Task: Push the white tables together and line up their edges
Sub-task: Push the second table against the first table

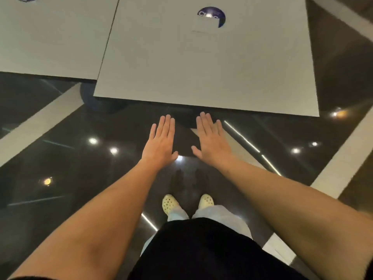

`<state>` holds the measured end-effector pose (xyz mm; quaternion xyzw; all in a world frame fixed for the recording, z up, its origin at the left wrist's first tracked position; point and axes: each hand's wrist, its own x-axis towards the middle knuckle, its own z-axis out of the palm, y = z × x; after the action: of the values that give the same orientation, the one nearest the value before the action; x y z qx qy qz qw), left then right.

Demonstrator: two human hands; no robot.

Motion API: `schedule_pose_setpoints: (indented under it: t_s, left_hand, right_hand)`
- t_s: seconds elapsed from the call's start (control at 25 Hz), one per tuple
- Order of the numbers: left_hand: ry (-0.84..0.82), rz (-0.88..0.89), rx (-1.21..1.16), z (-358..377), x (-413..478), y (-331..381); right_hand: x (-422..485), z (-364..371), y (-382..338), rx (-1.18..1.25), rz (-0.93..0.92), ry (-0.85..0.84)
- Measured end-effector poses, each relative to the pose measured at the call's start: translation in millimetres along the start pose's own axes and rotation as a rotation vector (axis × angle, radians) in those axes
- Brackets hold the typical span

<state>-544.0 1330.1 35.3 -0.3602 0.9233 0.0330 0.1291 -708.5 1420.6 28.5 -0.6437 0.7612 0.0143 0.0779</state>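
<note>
Left hand (pixel 161 139) and right hand (pixel 212 138) are hovering flat, fingers spread, gripping nothing — just short of the near table (pixel 201 63) at 12 o'clock. It is jutting nearer than the far table (pixel 52 37) at 10 o'clock. A centred shove is risking overshoot — or twisting it off the shared seam.
</note>
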Motion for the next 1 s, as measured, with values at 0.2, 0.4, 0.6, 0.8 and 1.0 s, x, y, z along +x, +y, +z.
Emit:
schedule_pose_setpoints:
  t_s: [0.2, 0.4, 0.6, 0.8, 1.0]
  left_hand:
    - [0.033, 0.068, 0.007, -2.7, 3.9, 13.4]
    - [0.057, 0.068, -0.011, -4.3, 28.2, 11.0]
    - [0.03, 0.118, -0.041, 8.1, 54.6, 0.6]
    - [0.067, 0.095, 0.003, 10.6, 101.8, -26.4]
    - [0.038, 0.064, -0.012, 18.2, 131.6, -37.0]
  right_hand:
    - [-39.3, 1.8, 25.0, -0.026, 0.08, -0.017]
    - [-30.4, 2.4, 55.0, -0.031, 0.154, -0.042]
    - [-0.6, 15.7, 64.4, -0.007, 0.224, -0.038]
    - [40.8, 17.2, 95.2, -0.022, 0.279, -0.027]
    - [73.5, 22.8, 116.9, -0.074, 0.299, -0.044]
